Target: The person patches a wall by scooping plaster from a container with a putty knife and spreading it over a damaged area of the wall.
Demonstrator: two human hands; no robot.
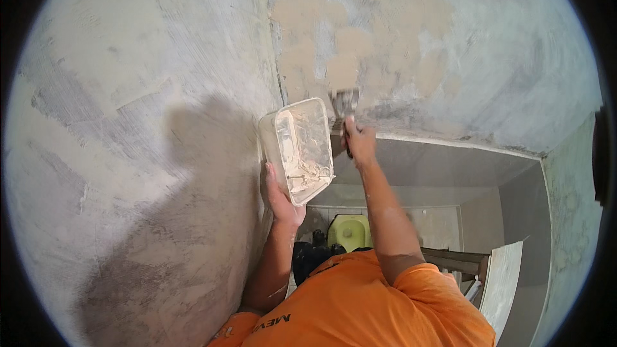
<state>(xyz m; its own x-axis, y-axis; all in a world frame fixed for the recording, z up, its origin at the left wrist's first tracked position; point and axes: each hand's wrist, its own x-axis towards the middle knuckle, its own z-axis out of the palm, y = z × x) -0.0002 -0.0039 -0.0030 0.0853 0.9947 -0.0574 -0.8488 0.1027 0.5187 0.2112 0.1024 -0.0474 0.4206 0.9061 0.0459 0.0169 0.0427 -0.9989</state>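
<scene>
My left hand [283, 202] grips a clear plastic tub [268, 144] from its lower left side, tilted so the inside shows. Wet beige putty [307, 177] is smeared along the tub's bottom and walls. Just right of the tub, my right hand [361, 144] is closed round the handle of a putty knife [345, 101]. Its wide blade points up at the wall, blurred, over the lower edge of a fresh beige patch [342, 71]. Whether the blade touches the wall I cannot tell.
A rough grey plastered wall [128, 90] stands close on my left, meeting the facing wall [488, 58] in a corner. Below lie a grey tiled lower wall [443, 167], a yellow-green squat toilet [349, 232], a wooden frame [453, 260] and a pale panel [503, 283] at lower right.
</scene>
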